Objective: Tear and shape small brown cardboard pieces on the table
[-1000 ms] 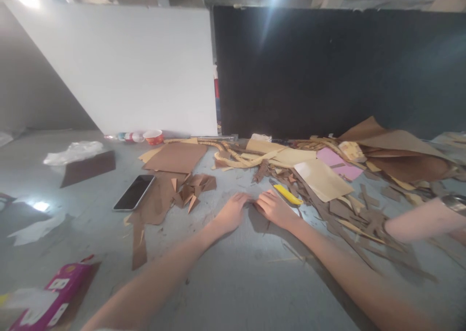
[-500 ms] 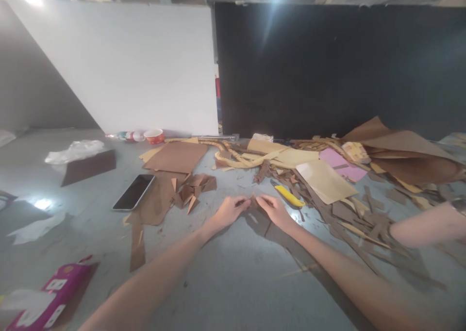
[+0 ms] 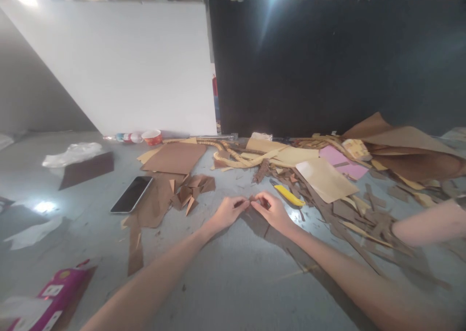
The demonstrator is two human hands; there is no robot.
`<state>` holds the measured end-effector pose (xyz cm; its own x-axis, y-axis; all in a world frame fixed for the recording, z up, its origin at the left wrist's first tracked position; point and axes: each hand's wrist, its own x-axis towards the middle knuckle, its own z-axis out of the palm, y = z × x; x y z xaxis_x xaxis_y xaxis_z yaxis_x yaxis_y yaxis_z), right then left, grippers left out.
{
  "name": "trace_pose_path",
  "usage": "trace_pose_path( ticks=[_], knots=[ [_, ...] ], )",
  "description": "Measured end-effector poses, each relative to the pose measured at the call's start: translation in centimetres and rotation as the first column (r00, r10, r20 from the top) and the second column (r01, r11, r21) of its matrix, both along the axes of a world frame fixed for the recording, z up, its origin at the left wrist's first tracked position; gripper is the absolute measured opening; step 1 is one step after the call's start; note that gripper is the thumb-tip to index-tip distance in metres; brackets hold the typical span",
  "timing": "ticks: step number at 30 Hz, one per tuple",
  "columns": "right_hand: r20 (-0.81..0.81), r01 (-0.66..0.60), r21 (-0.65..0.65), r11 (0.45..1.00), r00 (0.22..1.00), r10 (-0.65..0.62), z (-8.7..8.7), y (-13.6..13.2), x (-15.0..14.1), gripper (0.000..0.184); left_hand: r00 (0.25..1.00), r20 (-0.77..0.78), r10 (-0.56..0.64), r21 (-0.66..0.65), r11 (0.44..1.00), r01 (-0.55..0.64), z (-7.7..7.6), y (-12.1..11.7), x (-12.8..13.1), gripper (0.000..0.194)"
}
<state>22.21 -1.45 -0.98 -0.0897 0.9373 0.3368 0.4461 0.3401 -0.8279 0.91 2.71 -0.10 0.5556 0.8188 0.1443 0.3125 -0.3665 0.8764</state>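
Note:
My left hand (image 3: 227, 211) and my right hand (image 3: 273, 212) meet over the middle of the grey table (image 3: 225, 282). Thumbs and fingertips of both are pinched on a small brown paper piece (image 3: 251, 198), mostly hidden by the fingers. Just beyond my right hand lies a yellow utility knife (image 3: 289, 195). Left of my left hand is a small heap of folded brown paper pieces (image 3: 189, 194), resting partly on a larger brown sheet (image 3: 156, 207).
A phone (image 3: 131, 195) and a purple tissue pack (image 3: 60, 292) lie on the left. A red paper cup (image 3: 152, 137) stands at the back. Brown scraps (image 3: 338, 224) spread over the right side, below a tan sheet (image 3: 325, 180). Another person's forearm (image 3: 429, 225) reaches in from the right.
The fingers of both hands have shifted from a flatter, bunched grip to a fingertip pinch on the small brown paper piece. My right index finger is now more arched. The view has shifted slightly.

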Motion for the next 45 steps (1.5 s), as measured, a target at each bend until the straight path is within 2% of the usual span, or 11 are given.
trace_pose_path(
  ticks=[2, 5, 10, 13, 16, 23, 25, 30, 37, 41, 45],
  knots=[
    [-0.015, 0.062, 0.059, 0.996, 0.998, -0.061, 0.0, -0.1, 0.0, 0.026, 1.0, 0.007, 0.007, -0.015, 1.0, -0.007, -0.2, 0.2, 0.0, 0.041],
    [0.023, 0.013, 0.099, 0.995, 1.0, -0.015, 0.1, -0.2, 0.0, 0.022, 1.0, 0.01, -0.002, -0.012, 1.0, 0.002, -0.3, 0.2, -0.1, 0.043],
    [0.019, -0.029, 0.027, 0.999, 0.999, 0.028, 0.4, 0.0, 0.1, 0.023, 0.999, 0.005, 0.043, -0.021, 0.999, -0.043, -0.7, 0.2, -0.1, 0.046],
    [-0.018, -0.078, -0.02, 0.997, 0.997, 0.077, 0.5, 0.0, 0.2, 0.027, 0.997, 0.028, 0.073, -0.101, 0.992, -0.069, -1.2, 0.3, -0.1, 0.048],
    [-0.055, -0.121, -0.005, 0.993, 0.991, 0.12, 0.4, 0.0, 0.2, 0.029, 0.994, 0.062, 0.089, -0.21, 0.975, -0.074, -1.4, 0.7, -0.1, 0.052],
    [-0.036, -0.14, -0.005, 0.99, 0.989, 0.14, 0.4, 0.1, 0.2, 0.035, 0.945, 0.323, 0.06, -0.372, 0.926, 0.069, -1.1, 1.6, -0.3, 0.062],
    [-0.021, -0.15, -0.013, 0.989, 0.988, 0.15, 0.5, 0.1, 0.2, 0.036, 0.941, 0.331, 0.072, -0.403, 0.912, 0.073, -1.0, 1.8, -0.4, 0.063],
    [-0.017, -0.201, -0.037, 0.979, 0.979, 0.201, 0.7, -0.1, 0.1, 0.035, 0.967, 0.243, 0.071, -0.356, 0.934, 0.021, -1.0, 1.9, -0.8, 0.06],
    [0.059, -0.294, -0.009, 0.956, 0.954, 0.294, 0.7, -0.6, -0.1, 0.034, 0.965, 0.244, 0.091, -0.339, 0.941, -0.004, -1.1, 2.1, -1.1, 0.056],
    [0.123, -0.299, 0.025, 0.954, 0.948, 0.294, 0.7, -0.9, -0.2, 0.037, 0.955, 0.271, 0.12, -0.351, 0.936, -0.019, -1.0, 2.0, -1.0, 0.055],
    [0.058, -0.246, 0.028, 0.969, 0.968, 0.245, 0.8, -0.7, 0.1, 0.036, 0.947, 0.269, 0.174, -0.331, 0.94, -0.079, -1.0, 1.7, -0.7, 0.054]
  ],
)
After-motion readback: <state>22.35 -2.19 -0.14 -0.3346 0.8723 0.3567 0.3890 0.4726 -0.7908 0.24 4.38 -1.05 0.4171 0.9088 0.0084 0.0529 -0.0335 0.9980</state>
